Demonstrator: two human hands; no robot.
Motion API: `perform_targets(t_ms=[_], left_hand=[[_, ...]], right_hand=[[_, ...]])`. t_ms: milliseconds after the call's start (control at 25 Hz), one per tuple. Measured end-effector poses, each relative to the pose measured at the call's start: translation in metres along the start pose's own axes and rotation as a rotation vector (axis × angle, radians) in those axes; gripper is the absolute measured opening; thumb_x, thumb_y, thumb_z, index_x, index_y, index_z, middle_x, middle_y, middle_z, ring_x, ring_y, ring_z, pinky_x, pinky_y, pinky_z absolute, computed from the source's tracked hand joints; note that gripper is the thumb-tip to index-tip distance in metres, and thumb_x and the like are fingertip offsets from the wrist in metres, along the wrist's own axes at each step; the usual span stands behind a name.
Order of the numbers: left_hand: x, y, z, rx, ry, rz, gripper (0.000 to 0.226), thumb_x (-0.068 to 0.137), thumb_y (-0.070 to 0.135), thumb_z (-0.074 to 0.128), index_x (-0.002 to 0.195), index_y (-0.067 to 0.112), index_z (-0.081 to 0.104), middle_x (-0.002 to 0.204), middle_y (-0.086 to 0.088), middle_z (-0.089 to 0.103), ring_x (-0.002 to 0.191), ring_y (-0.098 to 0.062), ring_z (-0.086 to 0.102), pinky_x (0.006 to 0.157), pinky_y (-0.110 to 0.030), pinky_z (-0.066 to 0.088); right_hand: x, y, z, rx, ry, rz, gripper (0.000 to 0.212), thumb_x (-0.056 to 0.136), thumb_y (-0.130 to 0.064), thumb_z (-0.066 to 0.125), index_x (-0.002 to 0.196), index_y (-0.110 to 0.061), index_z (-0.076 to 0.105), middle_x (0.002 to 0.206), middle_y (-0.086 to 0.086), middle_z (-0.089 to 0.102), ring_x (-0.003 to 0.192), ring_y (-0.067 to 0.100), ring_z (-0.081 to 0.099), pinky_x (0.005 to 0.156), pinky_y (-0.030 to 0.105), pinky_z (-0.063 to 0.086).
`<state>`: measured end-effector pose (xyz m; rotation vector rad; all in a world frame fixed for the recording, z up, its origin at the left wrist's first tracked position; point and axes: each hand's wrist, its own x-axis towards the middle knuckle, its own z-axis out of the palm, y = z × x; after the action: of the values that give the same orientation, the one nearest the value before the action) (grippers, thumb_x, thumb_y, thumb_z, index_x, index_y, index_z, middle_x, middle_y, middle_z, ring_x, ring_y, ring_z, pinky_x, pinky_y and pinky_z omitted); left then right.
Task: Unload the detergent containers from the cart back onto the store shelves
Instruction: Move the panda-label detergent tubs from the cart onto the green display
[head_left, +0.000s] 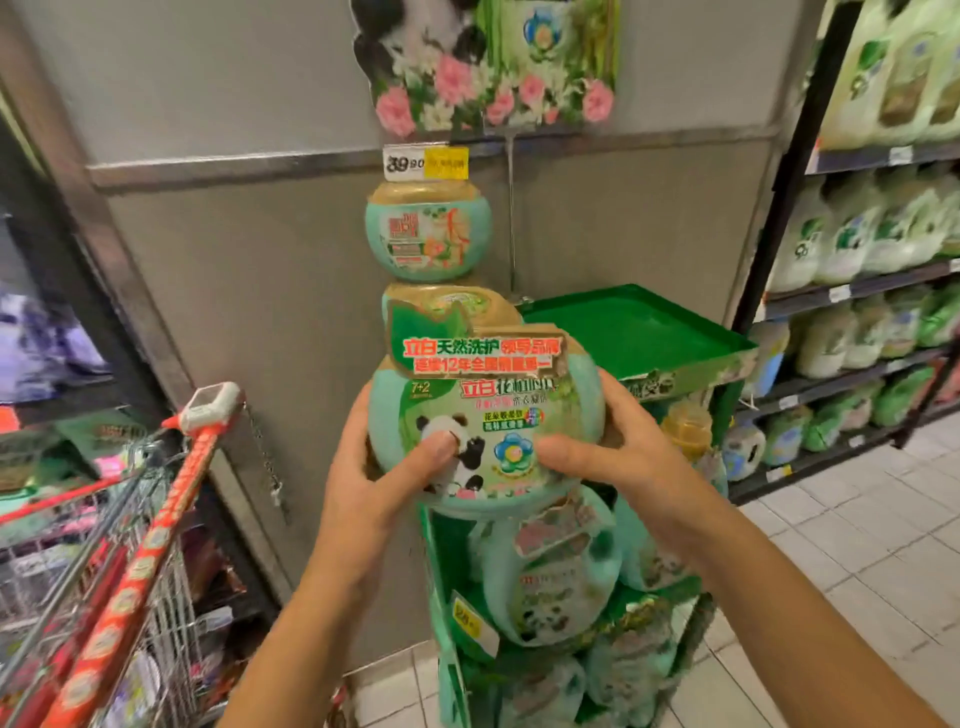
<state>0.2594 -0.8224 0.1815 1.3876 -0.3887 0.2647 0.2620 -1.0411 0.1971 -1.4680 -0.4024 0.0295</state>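
Observation:
A round teal detergent tub (485, 415) with a panda label and a gold lid is held in front of me by both hands. My left hand (379, 457) grips its left side, thumb across the label. My right hand (608, 441) grips its right side. The tub is level with the top tray (639, 332) of a green cardboard display stand. A second tub (428, 236) of the same kind stands higher up, behind the held one. More tubs (561, 582) fill the stand's lower tiers. The shopping cart (130, 545) stands at the lower left.
A grey wall (249, 234) is behind the stand, with a panda-and-flowers sign (488, 62) and a price tag (426, 163) above. Dark shelves (862, 280) of green-white refill bags line the right. A dark cabinet stands at the far left. White floor tiles (857, 545) show at the lower right.

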Motion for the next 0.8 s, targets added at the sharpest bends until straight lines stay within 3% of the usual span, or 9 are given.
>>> perform_targets(t_ms=[80,240,400,520,800], left_hand=[[0.041,0.015,-0.006,0.044,-0.011,0.086,0.086,0.062,0.045,0.082,0.135,0.011,0.050,0.119,-0.005,0.069,0.107,-0.021,0.067,0.078,-0.023,0.055],[0.113,0.032,-0.010,0.115,-0.013,0.184,0.074,0.066,0.034,0.078,0.131,0.009,0.053,0.118,-0.005,0.069,0.106,-0.019,0.067,0.078,-0.023,0.054],[0.166,0.027,-0.019,0.108,0.030,0.172,0.096,0.054,0.024,0.087,0.137,0.008,0.042,0.120,-0.007,0.068,0.107,-0.021,0.067,0.077,-0.028,0.057],[0.185,0.016,-0.027,0.110,0.073,0.102,0.115,0.041,0.031,0.094,0.137,0.009,0.035,0.110,-0.001,0.072,0.104,-0.020,0.069,0.073,-0.027,0.057],[0.195,-0.003,-0.035,0.112,0.062,0.049,0.123,0.036,0.042,0.096,0.138,0.012,0.034,0.120,-0.004,0.067,0.108,-0.020,0.067,0.076,-0.028,0.057]], right_hand=[[0.042,-0.018,-0.006,-0.012,-0.008,-0.105,0.078,0.062,-0.023,0.083,0.132,-0.020,0.049,0.121,0.004,0.068,0.108,0.022,0.067,0.081,0.028,0.056],[0.118,-0.048,-0.020,-0.076,-0.052,-0.232,0.091,0.056,-0.029,0.088,0.134,-0.014,0.045,0.124,0.007,0.066,0.110,0.022,0.066,0.085,0.030,0.055],[0.177,-0.047,-0.037,-0.137,-0.136,-0.248,0.096,0.063,-0.030,0.082,0.144,-0.022,0.030,0.135,0.006,0.057,0.118,0.020,0.061,0.091,0.035,0.054],[0.206,-0.034,-0.046,-0.158,-0.172,-0.218,0.099,0.063,-0.032,0.081,0.145,-0.024,0.025,0.137,0.002,0.053,0.118,0.015,0.060,0.089,0.032,0.055],[0.224,0.002,-0.054,-0.114,-0.137,-0.204,0.107,0.057,-0.035,0.088,0.144,-0.025,0.026,0.137,0.000,0.052,0.123,0.013,0.056,0.091,0.030,0.054]])
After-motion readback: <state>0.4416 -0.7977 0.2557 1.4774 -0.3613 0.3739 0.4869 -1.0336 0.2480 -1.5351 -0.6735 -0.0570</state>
